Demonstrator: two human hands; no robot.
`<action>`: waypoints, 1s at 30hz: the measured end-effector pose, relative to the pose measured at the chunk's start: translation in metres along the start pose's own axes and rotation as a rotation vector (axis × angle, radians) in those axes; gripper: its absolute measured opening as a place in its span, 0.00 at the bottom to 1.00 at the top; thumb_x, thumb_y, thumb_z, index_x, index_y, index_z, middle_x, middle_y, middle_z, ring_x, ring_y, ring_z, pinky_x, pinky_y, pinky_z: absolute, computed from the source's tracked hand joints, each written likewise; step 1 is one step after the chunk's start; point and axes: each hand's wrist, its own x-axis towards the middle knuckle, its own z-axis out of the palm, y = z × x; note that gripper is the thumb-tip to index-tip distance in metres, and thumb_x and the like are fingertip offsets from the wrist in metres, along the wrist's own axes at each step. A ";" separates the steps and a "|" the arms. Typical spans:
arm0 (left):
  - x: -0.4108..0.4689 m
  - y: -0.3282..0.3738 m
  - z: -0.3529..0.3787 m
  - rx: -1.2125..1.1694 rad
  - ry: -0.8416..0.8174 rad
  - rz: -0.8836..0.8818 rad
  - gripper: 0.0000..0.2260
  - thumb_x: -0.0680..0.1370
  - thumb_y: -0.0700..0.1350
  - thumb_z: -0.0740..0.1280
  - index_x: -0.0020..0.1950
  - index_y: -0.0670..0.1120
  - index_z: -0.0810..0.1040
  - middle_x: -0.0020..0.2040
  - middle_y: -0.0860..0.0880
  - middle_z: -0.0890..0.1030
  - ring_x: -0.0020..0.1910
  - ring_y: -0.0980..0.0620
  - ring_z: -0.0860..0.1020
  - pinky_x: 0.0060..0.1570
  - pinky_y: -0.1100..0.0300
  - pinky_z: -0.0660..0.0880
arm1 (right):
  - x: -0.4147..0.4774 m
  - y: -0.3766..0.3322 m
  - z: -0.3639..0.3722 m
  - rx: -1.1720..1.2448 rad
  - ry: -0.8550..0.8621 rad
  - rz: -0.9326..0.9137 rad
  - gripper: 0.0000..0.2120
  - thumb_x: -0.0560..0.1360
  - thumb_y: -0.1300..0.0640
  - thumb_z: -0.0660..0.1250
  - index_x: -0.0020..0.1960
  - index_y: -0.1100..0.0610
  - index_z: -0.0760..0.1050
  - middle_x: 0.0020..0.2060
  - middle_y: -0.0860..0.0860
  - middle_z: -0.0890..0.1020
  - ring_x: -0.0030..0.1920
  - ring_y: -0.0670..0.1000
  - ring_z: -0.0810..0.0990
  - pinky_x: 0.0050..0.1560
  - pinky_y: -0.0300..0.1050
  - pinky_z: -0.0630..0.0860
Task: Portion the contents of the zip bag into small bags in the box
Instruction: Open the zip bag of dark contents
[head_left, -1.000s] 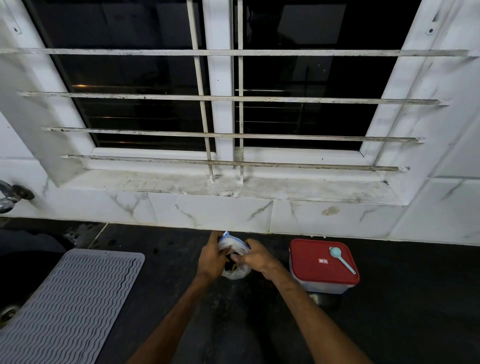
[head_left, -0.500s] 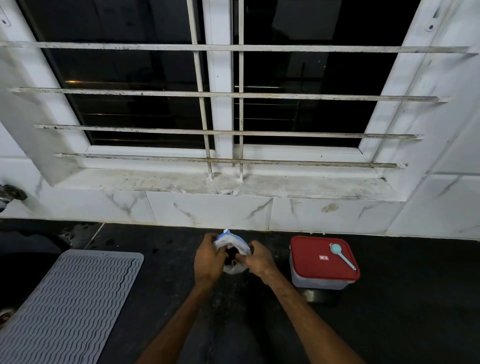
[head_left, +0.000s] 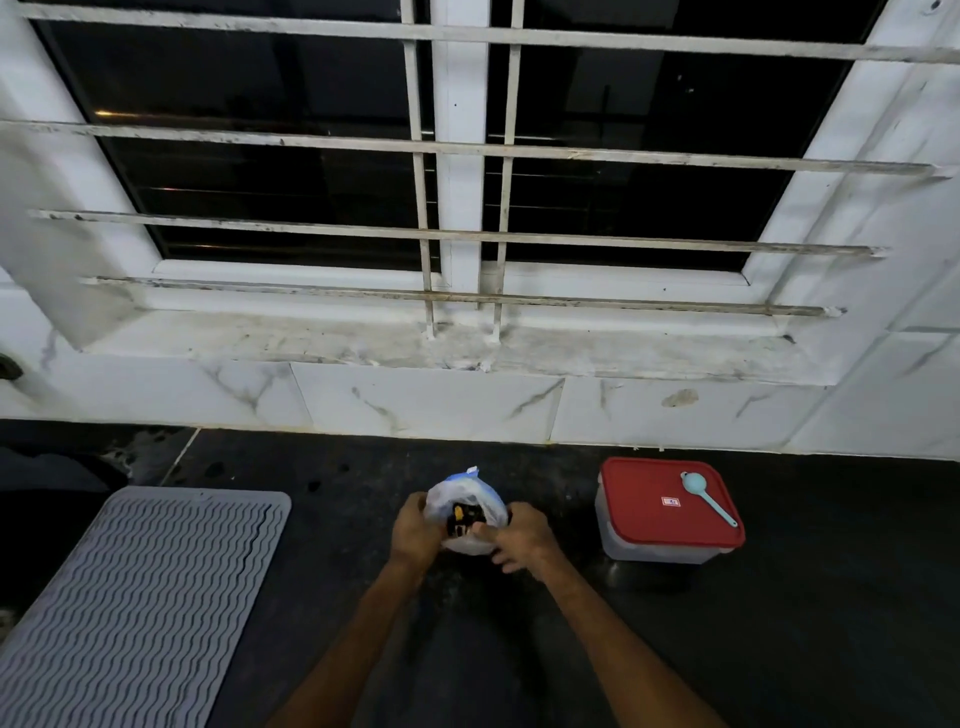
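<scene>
A clear zip bag (head_left: 478, 496) with a blue strip along its top stands on the dark counter, its mouth spread so dark and yellow contents show inside. My left hand (head_left: 415, 532) grips the bag's left side. My right hand (head_left: 522, 540) pinches the bag's right edge with thumb and forefinger, the other fingers hanging loose. To the right stands a clear plastic box (head_left: 649, 545) with a red lid (head_left: 644, 506) shut on it. A light-blue spoon (head_left: 706, 499) lies on the lid. The box's inside is hidden.
A grey wavy drying mat (head_left: 130, 597) lies at the left on the dark counter (head_left: 779, 649). A white tiled wall (head_left: 415, 400) and a barred window sill (head_left: 467, 348) close off the back.
The bag's mouth has been pulled wider, showing its contents. Both hands stay on the bag; the view has dropped a little.
</scene>
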 end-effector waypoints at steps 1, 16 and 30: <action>0.004 -0.003 -0.001 0.088 0.021 0.029 0.06 0.75 0.36 0.68 0.48 0.45 0.74 0.43 0.47 0.80 0.43 0.48 0.78 0.37 0.61 0.74 | 0.002 -0.002 0.002 -0.172 0.037 -0.028 0.23 0.69 0.42 0.73 0.56 0.56 0.76 0.46 0.55 0.84 0.42 0.54 0.85 0.41 0.49 0.83; 0.035 -0.014 -0.014 0.461 -0.007 0.095 0.10 0.81 0.51 0.63 0.53 0.45 0.74 0.49 0.44 0.82 0.49 0.43 0.80 0.42 0.55 0.72 | 0.030 -0.004 0.014 -0.112 0.270 -0.159 0.14 0.73 0.43 0.68 0.45 0.53 0.76 0.40 0.51 0.82 0.40 0.52 0.82 0.41 0.47 0.79; 0.016 -0.017 0.011 0.552 0.169 -0.087 0.12 0.75 0.50 0.67 0.53 0.46 0.70 0.50 0.44 0.80 0.51 0.40 0.79 0.46 0.52 0.74 | 0.021 0.009 0.019 -0.235 0.108 -0.166 0.11 0.72 0.52 0.72 0.45 0.56 0.72 0.49 0.56 0.82 0.46 0.53 0.80 0.42 0.44 0.77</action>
